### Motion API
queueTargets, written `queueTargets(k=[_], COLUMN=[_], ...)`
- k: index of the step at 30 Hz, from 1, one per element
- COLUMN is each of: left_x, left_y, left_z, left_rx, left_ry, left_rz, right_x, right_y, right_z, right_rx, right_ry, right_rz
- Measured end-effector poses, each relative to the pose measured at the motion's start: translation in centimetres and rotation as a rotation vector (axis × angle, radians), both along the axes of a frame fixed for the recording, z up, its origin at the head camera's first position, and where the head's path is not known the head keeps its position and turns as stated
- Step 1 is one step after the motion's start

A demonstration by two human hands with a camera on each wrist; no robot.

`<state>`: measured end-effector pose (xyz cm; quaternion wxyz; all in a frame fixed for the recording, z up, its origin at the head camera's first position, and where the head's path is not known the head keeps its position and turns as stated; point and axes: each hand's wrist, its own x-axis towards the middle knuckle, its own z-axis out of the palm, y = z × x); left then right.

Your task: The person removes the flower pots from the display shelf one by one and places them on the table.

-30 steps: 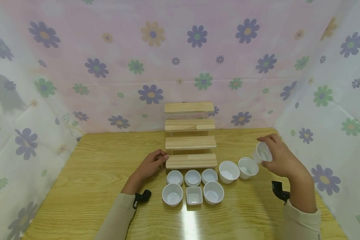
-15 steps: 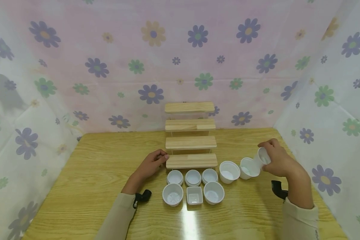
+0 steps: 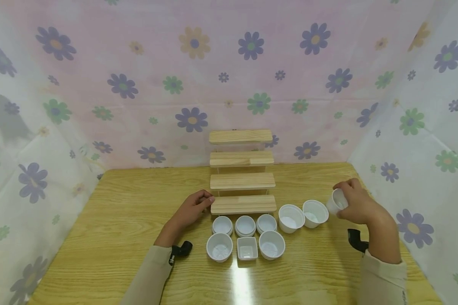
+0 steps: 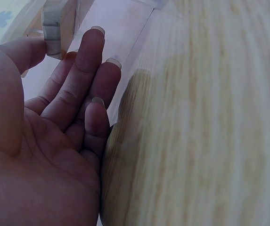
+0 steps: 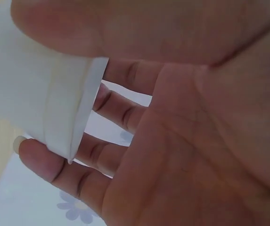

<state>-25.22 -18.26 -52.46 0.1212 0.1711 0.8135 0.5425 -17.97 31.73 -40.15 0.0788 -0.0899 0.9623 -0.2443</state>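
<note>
At the right of the table, my right hand (image 3: 357, 204) grips a white cup (image 3: 337, 201), thumb on one side and fingers on the other. The cup leans, its mouth partly facing the head camera. In the right wrist view its rim (image 5: 84, 110) shows between thumb and fingers. Just left of it stands another white cup (image 3: 315, 213), then a third one (image 3: 291, 218). My left hand (image 3: 190, 208) rests at the left end of a tiered wooden rack (image 3: 243, 205). In the left wrist view the thumb touches the plank end (image 4: 53, 28); the other fingers lie relaxed beside a clear side panel.
In front of the rack sit several small white dishes (image 3: 245, 226), one of them a square dish (image 3: 247, 249) between two round bowls (image 3: 219, 247). Flowered cloth (image 3: 229, 84) encloses the wooden table (image 3: 137, 262) at the back and sides.
My right hand has come down with the cup, close to the neighbouring cup, moving slightly left and then back right. My left hand has stayed at the rack.
</note>
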Motion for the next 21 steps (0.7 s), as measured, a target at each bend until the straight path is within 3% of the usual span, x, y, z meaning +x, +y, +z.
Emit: queueTargets(k=[12,21], left_x=[-0.1,0.0], left_y=[-0.1,0.0], left_z=[-0.3,0.0], left_rx=[-0.002,-0.002], left_ry=[0.006,-0.007], left_rz=[-0.004,0.0], right_x=[-0.7,-1.1], right_y=[0.6,0.5], right_z=[-1.3,-1.7], right_rx=[0.004,0.032], right_ry=[-0.132,-0.15], right_rz=[-0.049,-0.055])
